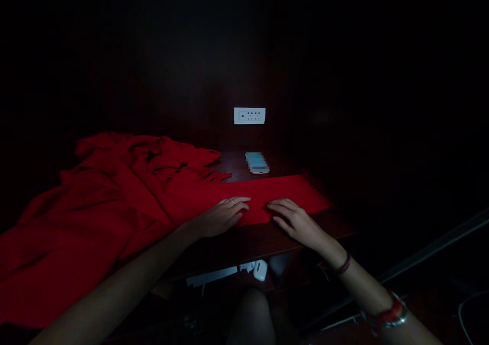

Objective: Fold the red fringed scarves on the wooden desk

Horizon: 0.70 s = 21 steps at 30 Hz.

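A red fringed scarf [282, 187] lies across a dark wooden desktop. Its right part is a flat, narrow strip, while the left part is heaped in loose folds that hang toward the front left. My left hand [225, 215], with a ring on one finger, rests on the flat strip with fingers stretched out. Just to the right, my right hand [294, 220] lies on the same strip, fingers extended and slightly bent. A gap of red cloth shows between the two hands, and neither one grips it.
Behind the strip lies a phone [257, 162] with a blurred screen. A white socket panel [249, 115] is on the dark back wall. Below the desktop's front edge are a white earbud case [260, 270] and white papers [212, 276]. My knee [252, 314] shows underneath. Surroundings are very dark.
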Each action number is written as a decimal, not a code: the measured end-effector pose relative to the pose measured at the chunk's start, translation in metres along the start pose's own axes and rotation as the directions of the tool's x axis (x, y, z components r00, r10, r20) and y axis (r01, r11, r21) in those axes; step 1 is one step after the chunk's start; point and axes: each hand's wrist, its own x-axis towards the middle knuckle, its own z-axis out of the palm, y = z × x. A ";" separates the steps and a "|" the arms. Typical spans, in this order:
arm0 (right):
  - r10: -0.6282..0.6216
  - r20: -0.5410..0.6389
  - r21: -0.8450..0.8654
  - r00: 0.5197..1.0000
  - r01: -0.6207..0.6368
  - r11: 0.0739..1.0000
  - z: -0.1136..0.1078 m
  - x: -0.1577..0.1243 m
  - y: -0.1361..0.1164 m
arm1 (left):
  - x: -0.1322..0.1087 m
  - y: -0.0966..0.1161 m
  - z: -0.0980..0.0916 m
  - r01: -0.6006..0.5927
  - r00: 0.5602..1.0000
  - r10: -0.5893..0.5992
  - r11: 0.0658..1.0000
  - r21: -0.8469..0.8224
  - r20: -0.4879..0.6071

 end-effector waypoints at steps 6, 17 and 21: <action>-0.085 0.110 -0.046 0.990 0.091 0.995 0.010 0.005 0.002 | 0.022 -0.014 0.006 0.106 0.989 -0.114 0.989 0.099 0.089; -0.158 0.111 -0.301 0.981 0.185 0.936 0.014 0.006 0.000 | 0.021 -0.017 0.014 0.084 0.974 -0.120 0.979 0.183 0.192; -0.198 0.137 -0.340 0.971 0.234 0.911 0.017 0.010 0.000 | 0.023 -0.024 0.014 0.171 0.977 -0.197 0.955 0.243 0.086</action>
